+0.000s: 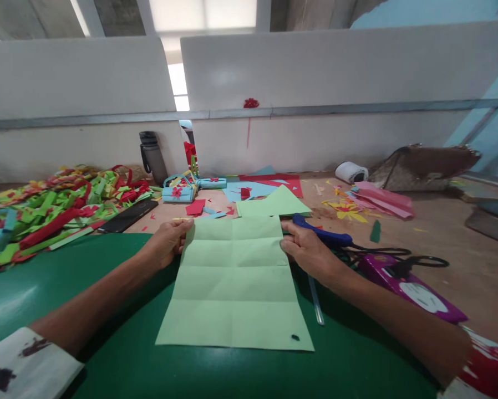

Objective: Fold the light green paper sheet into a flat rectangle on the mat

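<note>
A light green sheet of paper (234, 282) with fold creases lies flat on a green mat (107, 354). My left hand (166, 244) pinches the sheet's far left corner, fingers closed on the edge. At the far right edge my right hand (307, 249) grips the sheet the same way. Just beyond my right hand lies a blue glue gun (324, 235) with a black cord. A clear glue stick (316, 302) rests on the mat by my right wrist.
A pile of green, red and yellow paper strips (49, 210) fills the left. A black phone (128, 216), a dark bottle (152, 155), a blue paper box (178, 191), more coloured sheets (269, 202), a purple packet (415, 285), a tape roll (351, 172) and a brown bag (423, 166) lie around.
</note>
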Tool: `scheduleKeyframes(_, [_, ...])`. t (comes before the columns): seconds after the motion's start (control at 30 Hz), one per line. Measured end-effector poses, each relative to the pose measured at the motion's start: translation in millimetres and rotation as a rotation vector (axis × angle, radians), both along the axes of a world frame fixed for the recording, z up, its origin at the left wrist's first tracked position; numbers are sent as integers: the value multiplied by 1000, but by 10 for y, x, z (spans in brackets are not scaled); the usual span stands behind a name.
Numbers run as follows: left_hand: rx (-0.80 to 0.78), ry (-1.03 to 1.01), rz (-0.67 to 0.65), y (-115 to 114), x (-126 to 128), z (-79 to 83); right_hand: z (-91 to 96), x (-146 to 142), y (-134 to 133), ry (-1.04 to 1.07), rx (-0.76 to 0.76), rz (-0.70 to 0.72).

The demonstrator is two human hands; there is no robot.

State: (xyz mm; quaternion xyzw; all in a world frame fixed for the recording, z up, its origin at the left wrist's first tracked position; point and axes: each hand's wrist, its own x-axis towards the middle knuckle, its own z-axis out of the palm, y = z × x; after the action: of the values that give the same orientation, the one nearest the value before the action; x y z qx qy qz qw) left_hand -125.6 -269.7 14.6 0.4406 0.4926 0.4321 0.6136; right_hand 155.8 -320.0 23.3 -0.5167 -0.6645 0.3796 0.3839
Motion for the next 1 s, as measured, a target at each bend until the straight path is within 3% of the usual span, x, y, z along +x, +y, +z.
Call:
scheduleKeyframes(0.23, [97,241,-99,46,-75,93,11,12,16,-238,178,20])
scheduleKeyframes(0.4, [177,390,-271,27,-28,194,1,-55,-28,-281,192,105])
scheduleKeyframes(0.57, [166,440,-365,-30,46,163,3,-103,-50,-303,242,95])
scheduleKeyframes(0.67, [114,421,-313,-38,7,150,-8,-70,-5,-130,190,45])
scheduleKeyframes(0.87, [21,326,-116,33,-141,159,-29,-24,76,377,-190,-169])
scheduleKeyframes(1.0, [2,241,-64,11,-100,166,-35,-28,72,424,-175,-147])
